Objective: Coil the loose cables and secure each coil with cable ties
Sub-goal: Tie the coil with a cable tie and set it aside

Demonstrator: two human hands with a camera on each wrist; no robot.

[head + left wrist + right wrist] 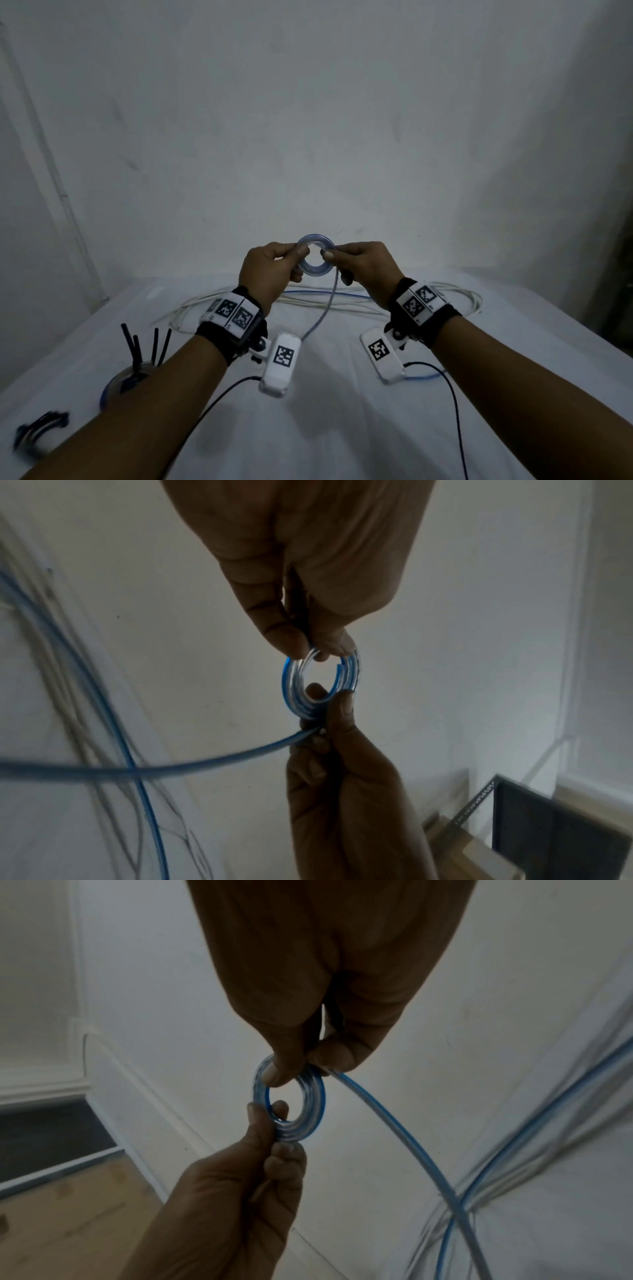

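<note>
Blue-striped cable coil (315,259) held above the table, left hand (270,270) and right hand (363,265) each pinching one side.

the room is dim and the light is flat and cool, with a grey-blue cast over the wall (308,120) and the white sheet (325,428). soft shadows lie on the sheet beneath the forearms. the head view bends straight lines near its edges, and the dark bundle (37,431) at lower left is smeared. both wrist views are grainy; the loose cables (85,696) at their sides blur into streaks, perhaps from motion. the coil (291,1104) is fairly sharp and catches faint glints.
</note>
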